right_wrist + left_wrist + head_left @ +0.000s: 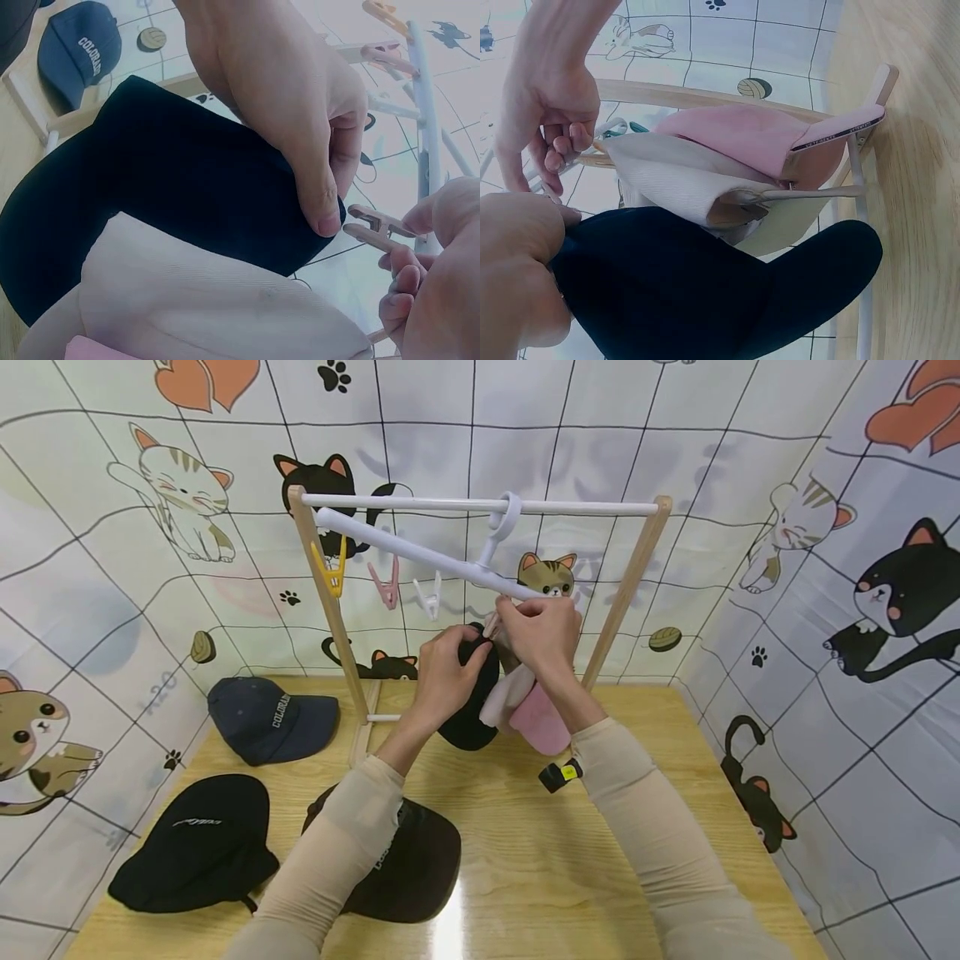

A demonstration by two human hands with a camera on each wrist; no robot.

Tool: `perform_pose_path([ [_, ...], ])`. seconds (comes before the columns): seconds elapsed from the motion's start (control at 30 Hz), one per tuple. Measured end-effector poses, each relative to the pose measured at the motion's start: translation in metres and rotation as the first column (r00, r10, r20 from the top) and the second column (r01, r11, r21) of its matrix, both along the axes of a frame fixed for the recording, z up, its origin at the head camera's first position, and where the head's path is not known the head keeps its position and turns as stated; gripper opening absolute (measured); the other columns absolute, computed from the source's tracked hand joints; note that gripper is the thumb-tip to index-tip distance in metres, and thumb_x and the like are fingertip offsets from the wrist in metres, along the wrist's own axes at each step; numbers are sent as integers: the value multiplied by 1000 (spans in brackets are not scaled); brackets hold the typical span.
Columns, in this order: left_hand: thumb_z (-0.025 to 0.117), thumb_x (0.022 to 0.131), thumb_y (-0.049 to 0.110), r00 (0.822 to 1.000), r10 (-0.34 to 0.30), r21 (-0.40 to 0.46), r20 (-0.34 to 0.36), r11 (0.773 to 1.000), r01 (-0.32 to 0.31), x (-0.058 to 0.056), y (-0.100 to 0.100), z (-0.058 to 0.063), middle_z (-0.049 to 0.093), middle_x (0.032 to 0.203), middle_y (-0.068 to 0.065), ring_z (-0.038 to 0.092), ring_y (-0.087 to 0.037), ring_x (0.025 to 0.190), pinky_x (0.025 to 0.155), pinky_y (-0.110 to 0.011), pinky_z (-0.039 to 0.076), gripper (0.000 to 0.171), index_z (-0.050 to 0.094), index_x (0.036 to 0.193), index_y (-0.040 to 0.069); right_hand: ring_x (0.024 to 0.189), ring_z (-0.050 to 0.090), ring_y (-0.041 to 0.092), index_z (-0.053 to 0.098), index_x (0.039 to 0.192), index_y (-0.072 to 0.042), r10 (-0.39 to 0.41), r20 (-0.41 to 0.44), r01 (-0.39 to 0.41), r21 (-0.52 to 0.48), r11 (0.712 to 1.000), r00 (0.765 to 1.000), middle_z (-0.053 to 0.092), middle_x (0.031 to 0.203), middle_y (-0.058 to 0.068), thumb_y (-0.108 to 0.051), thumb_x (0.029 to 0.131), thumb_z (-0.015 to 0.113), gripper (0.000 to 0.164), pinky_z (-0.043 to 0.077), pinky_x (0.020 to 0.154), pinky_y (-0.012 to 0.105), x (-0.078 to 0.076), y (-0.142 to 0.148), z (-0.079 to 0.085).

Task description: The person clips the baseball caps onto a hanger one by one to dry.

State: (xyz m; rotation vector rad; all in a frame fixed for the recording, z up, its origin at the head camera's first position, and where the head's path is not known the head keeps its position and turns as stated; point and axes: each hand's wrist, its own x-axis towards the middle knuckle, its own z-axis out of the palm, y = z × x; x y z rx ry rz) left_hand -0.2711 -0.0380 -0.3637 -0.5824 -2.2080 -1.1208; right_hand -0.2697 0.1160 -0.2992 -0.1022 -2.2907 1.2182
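My left hand (441, 672) pinches the top edge of a black cap (472, 718), whose brim hangs down. Beside it, below the white hanger (420, 554), my right hand (546, 639) holds a pale clothespin (375, 229) between thumb and fingers. In the right wrist view the clothespin's tips are right at the cap's pinched edge. A cream cap (675, 176) and a pink cap (735, 139) hang close by, to the right of the black one in the head view. Yellow (332, 568), pink (386, 583) and white (427, 597) clothespins hang along the hanger's left half.
The hanger hooks over the white bar (405, 503) of a wooden-legged rack. On the table (525, 877) lie a navy cap (251, 718), a black cap (202, 843) and a dark brown cap (420, 860) partly behind my left forearm. A small black item (558, 775) shows by my right sleeve.
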Motion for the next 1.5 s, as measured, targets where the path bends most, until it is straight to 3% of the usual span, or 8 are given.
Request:
perform_pose_path([
  [0.17, 75, 96, 19, 1000, -14, 1, -3, 1000, 14, 3, 1, -1, 79, 108, -12, 76, -27, 100, 87, -41, 60, 17, 73, 103, 4, 60, 61, 16, 78, 59, -21, 2, -21, -2, 20, 1000, 1000, 65, 50, -3, -48, 89, 72, 41, 37, 50, 32, 1, -1, -1],
  [0.37, 75, 96, 21, 1000, -19, -20, -15, 1000, 19, 5, 2, -3, 79, 107, -13, 76, -27, 100, 88, -40, 60, 19, 74, 102, 3, 71, 64, 15, 80, 63, -23, -11, -40, 13, 44, 999, 999, 71, 57, -3, -48, 90, 71, 38, 41, 61, 31, 2, -1, -1],
  [0.57, 75, 97, 20, 999, -37, -29, -28, 999, 36, 7, 3, -3, 79, 106, -14, 76, -28, 98, 86, -40, 61, 18, 74, 103, 3, 63, 65, 16, 81, 64, -22, -12, -69, 18, 86, 996, 998, 72, 57, -3, -45, 91, 72, 37, 43, 56, 33, 2, -1, -3],
  [0.9, 75, 96, 22, 1000, -18, -34, -13, 999, 17, 9, 3, 0, 79, 104, -14, 76, -28, 96, 84, -40, 61, 19, 73, 100, 3, 70, 66, 20, 82, 68, -19, 10, -93, -1, 97, 995, 996, 74, 61, 0, -43, 92, 73, 35, 44, 68, 32, 1, -1, -3],
  [1.27, 73, 97, 20, 999, -32, -35, -29, 999, 31, 9, 3, 1, 79, 105, -14, 76, -28, 95, 81, -40, 61, 18, 72, 101, 3, 67, 66, 18, 83, 67, -19, 12, -126, 5, 137, 991, 992, 73, 59, 0, -40, 91, 74, 33, 39, 57, 31, 0, -3, 0],
  [1.5, 74, 97, 19, 998, -34, -38, -50, 999, 32, 10, 4, 3, 78, 101, -14, 76, -28, 91, 78, -40, 61, 17, 72, 100, 2, 68, 65, 19, 83, 68, -18, 17, -126, 1, 141, 990, 992, 73, 60, 0, -38, 91, 74, 32, 39, 59, 31, 2, -4, 2],
])
